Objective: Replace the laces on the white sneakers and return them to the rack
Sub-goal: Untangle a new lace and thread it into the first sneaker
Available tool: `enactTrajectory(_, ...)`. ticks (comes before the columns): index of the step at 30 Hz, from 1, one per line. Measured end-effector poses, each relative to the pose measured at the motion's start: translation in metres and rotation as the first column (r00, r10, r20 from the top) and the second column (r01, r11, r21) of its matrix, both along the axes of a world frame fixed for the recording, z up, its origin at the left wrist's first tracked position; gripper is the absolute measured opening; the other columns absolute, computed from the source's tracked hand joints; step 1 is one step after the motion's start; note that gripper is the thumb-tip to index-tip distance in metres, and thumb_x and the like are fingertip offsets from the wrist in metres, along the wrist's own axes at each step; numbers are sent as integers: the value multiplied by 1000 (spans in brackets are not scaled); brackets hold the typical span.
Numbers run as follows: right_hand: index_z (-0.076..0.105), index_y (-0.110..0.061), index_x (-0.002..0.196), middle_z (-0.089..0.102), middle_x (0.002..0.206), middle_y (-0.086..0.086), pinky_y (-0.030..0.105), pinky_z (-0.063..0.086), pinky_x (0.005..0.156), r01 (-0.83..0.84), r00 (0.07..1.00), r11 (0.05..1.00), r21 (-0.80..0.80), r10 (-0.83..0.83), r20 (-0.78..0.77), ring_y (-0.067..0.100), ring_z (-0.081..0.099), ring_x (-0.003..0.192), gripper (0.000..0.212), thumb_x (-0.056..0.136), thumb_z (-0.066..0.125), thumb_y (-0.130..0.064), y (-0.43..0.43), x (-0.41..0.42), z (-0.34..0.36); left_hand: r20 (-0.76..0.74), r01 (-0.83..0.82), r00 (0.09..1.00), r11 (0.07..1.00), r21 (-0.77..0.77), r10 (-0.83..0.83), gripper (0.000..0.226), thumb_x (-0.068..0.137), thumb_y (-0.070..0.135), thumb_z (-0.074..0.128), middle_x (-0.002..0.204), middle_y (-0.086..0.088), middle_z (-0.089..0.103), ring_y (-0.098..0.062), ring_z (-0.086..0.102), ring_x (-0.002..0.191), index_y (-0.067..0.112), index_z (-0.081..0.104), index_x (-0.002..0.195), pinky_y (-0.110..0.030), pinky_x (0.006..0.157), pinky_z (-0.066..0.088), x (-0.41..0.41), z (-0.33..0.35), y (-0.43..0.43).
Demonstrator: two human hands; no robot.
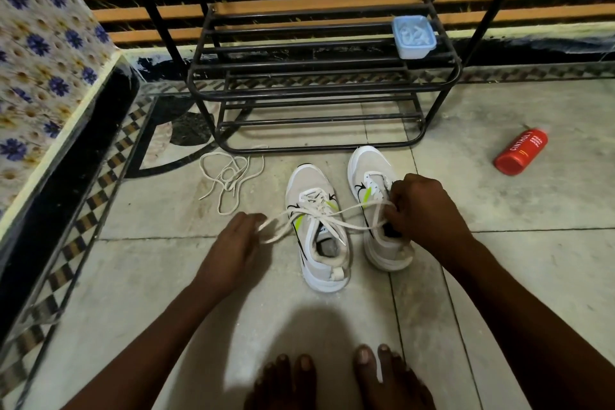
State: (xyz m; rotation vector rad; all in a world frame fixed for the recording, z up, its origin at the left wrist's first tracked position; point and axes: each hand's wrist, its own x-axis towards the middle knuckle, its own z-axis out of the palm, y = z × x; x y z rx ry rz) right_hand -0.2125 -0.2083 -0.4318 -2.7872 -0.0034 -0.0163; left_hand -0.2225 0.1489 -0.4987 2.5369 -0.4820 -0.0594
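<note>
Two white sneakers stand side by side on the tiled floor, toes toward the black metal shoe rack (319, 90). The left sneaker (317, 230) has a white lace (319, 215) threaded through its eyelets, and both lace ends are pulled out sideways. My left hand (238, 243) pinches a loop of the lace to the left of the shoe. My right hand (419, 206) grips the other lace end over the right sneaker (372, 173), covering part of its opening. A loose white lace (228, 176) lies tangled on the floor left of the shoes.
A pale blue plastic tub (413, 36) sits on a middle shelf of the rack. A red canister (520, 151) lies on the floor to the right. A floral-covered ledge (43, 76) borders the left side. My bare feet (336, 376) are at the bottom edge.
</note>
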Motion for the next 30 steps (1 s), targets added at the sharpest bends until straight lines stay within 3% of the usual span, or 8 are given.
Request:
enactTrajectory(5,67,-17,102,57,96,3,40,54,76,-222,975,972,74,223,-3,30,62,90,37,76,64,-43,24,-2,-2,-176,-205,972,933,-296,158,41,91,58,60,100,6,66,-12,65,90,22,64,108,-37,77,55,-9,14,-54)
enactTrajectory(9,62,-15,126,59,119,7,38,42,98,-374,913,927,38,375,-163,26,55,116,47,88,66,-42,49,2,-6,-135,-175,979,968,-181,152,47,75,43,82,102,-1,62,-18,60,94,14,63,105,-30,81,48,-3,15,-80)
enactTrajectory(12,64,-4,118,62,112,18,37,42,90,-397,893,916,66,401,-203,36,58,108,40,87,72,-28,63,3,-15,-145,-155,980,981,-120,137,46,72,41,79,100,-4,60,-21,56,96,11,62,102,-35,83,48,5,19,-85)
enactTrajectory(19,66,-5,110,61,103,15,35,41,82,-347,922,934,79,356,-154,34,59,99,34,88,72,-30,74,3,-27,-144,-144,982,978,-152,122,45,72,38,80,101,-4,61,-22,60,95,11,67,106,-39,85,53,10,21,-77)
enactTrajectory(23,65,-15,118,66,111,7,37,48,90,-343,926,938,42,345,-151,27,61,107,47,85,74,-47,71,5,-18,-196,-232,962,948,-219,190,49,76,56,75,105,1,65,-13,65,94,18,71,107,-29,85,52,12,17,-69)
enactTrajectory(25,62,-22,120,65,112,2,41,51,88,-319,943,948,-10,316,-102,25,61,109,53,83,69,-59,70,7,-11,-188,-294,950,917,-268,250,37,86,50,71,103,2,67,-11,67,89,19,73,104,-28,81,55,18,14,-56)
enactTrajectory(27,62,-23,117,62,109,0,40,53,82,-321,947,945,-60,319,-49,23,60,107,54,83,65,-65,72,16,-4,-86,-326,945,926,-193,315,17,95,27,67,104,-4,66,-20,66,92,14,72,105,-36,82,55,29,5,-35)
enactTrajectory(30,65,-15,112,59,103,5,41,53,75,-424,905,901,-89,425,-12,28,59,99,54,87,62,-63,81,35,2,-7,-379,925,921,90,381,20,96,15,59,118,-13,55,-36,54,113,10,65,114,-49,83,55,45,-7,-3)
